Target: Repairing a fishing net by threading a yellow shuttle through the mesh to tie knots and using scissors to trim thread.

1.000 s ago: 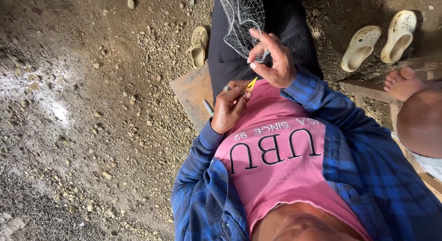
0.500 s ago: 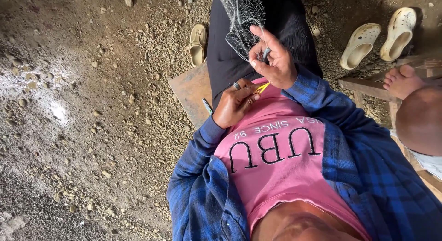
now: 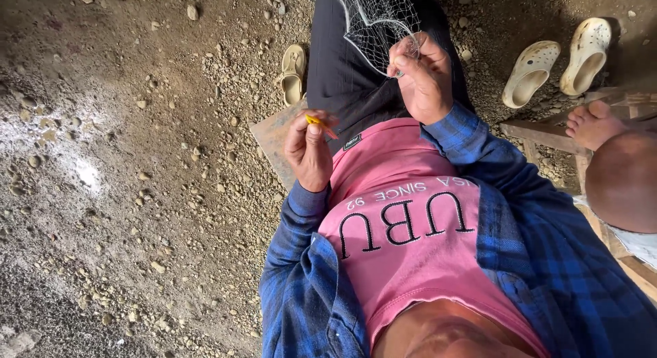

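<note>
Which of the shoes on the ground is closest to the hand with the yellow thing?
The tan sandal lying alone beside the dark trousers, just above the left hand. The two cream clogs sit together far off on the other side, near a bare foot.

One head-worn camera looks steeply down the wearer's own chest and lap (so the scene reads inverted), close on both hands, with gravel ground [image 3: 137,194] filling the left.

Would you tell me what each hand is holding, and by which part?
The left hand pinches a small yellow tool at one end, its tip sticking out; the right hand grips the white net at its near edge.
</note>
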